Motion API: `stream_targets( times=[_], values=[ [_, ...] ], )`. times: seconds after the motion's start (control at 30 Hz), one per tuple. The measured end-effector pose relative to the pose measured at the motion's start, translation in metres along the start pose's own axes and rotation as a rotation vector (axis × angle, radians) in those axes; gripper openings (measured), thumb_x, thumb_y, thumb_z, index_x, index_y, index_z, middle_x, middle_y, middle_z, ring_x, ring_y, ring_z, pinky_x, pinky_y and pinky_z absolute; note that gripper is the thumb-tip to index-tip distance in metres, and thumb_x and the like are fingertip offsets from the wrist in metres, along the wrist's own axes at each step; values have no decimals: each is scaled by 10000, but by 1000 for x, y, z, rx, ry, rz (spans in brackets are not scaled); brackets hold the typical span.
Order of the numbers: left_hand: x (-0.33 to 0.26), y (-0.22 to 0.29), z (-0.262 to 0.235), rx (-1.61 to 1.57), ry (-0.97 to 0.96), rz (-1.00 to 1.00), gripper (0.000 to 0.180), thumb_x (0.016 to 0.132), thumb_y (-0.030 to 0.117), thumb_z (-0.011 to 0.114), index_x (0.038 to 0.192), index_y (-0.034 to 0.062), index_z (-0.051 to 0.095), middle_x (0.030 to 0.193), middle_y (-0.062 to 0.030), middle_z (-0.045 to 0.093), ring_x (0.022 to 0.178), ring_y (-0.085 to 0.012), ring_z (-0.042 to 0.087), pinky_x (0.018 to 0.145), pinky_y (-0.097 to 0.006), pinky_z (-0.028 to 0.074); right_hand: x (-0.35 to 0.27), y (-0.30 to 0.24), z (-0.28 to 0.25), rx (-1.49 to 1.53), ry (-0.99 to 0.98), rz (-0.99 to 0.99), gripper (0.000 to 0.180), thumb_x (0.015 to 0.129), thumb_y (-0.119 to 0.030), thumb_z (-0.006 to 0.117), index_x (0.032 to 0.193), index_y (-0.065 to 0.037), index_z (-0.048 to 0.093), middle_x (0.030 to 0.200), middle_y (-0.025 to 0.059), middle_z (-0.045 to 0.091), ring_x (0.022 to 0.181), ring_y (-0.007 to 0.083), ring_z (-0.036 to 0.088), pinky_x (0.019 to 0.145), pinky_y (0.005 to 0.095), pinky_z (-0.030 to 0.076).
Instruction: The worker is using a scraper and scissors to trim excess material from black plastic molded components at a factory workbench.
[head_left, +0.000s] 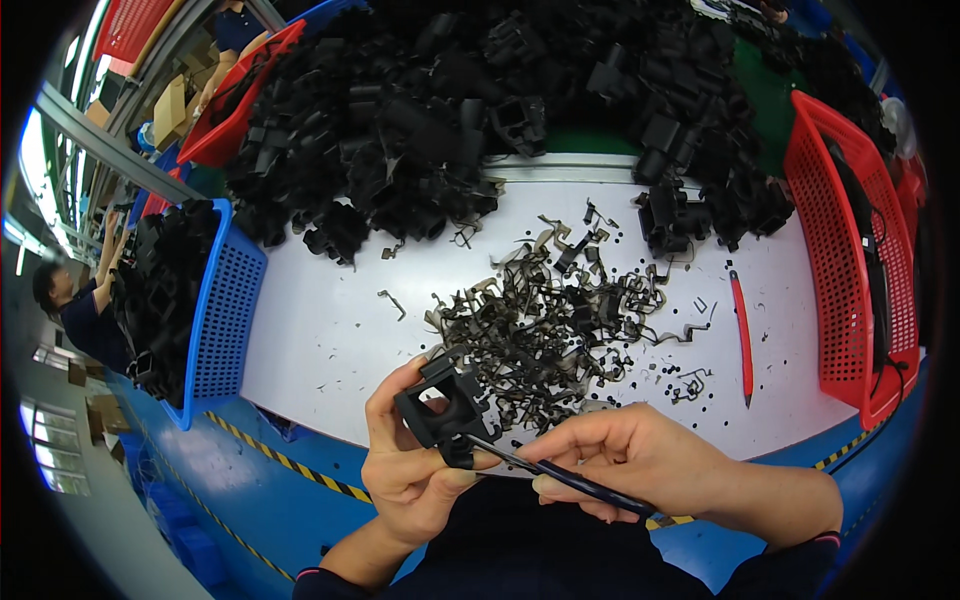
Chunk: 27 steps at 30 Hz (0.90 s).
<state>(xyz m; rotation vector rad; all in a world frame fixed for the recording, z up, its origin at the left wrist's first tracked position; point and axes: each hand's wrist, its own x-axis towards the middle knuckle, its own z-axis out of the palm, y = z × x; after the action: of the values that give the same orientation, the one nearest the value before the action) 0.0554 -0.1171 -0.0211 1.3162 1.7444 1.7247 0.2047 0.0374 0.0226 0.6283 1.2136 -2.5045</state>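
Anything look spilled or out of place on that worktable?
The dark scraps stand out: they lie loose across the white tabletop, uncontained, some straying toward the red pen-like tool. That looks untidy. I see no clear damage on the black part in the left hand.

No readable text, no legible labels or brands — no readable numbers or signs

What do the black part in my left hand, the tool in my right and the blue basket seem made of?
Black part: probably matte moulded plastic, from its dull surface. Tool: slim end looks like metal, silvery and shiny; dark handle possibly plastic. Blue basket: likely smooth plastic, from its regular perforations.
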Motion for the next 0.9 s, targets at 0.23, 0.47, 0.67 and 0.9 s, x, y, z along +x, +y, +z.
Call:
stream_targets(
  times=[0.23,0.47,0.67,0.9],
  values=[
    [3,2,2,-57,-8,-18,161,774,216,665,793,64,716,1295,-156,280,1118,-317,456,915,-394,414,-1,-4,-3,-65,10,-15,264,889,-114,514,1132,-19,556,859,9,615,672,11,517,568,140,412],
    [5,5,3,-137,-34,-90,170,776,214,665,781,51,712,1305,-172,272,1123,-318,454,934,-396,393,0,-12,-6,-123,28,1,298,850,-76,569,1141,-15,554,779,-8,604,609,9,520,545,145,411],
    [4,2,2,-150,-52,-96,241,785,277,649,783,44,713,1301,-178,290,1111,-307,461,949,-400,366,0,-15,-7,-168,42,12,288,836,-82,602,1116,-20,576,684,-59,574,538,-29,461,487,127,344],
    [3,4,0,-189,-83,-152,248,784,276,644,771,37,712,1298,-181,305,1128,-306,445,945,-408,367,0,-16,-12,-299,8,8,267,826,-134,590,1077,-46,607,789,17,607,621,51,510,570,192,429]
  ],
)
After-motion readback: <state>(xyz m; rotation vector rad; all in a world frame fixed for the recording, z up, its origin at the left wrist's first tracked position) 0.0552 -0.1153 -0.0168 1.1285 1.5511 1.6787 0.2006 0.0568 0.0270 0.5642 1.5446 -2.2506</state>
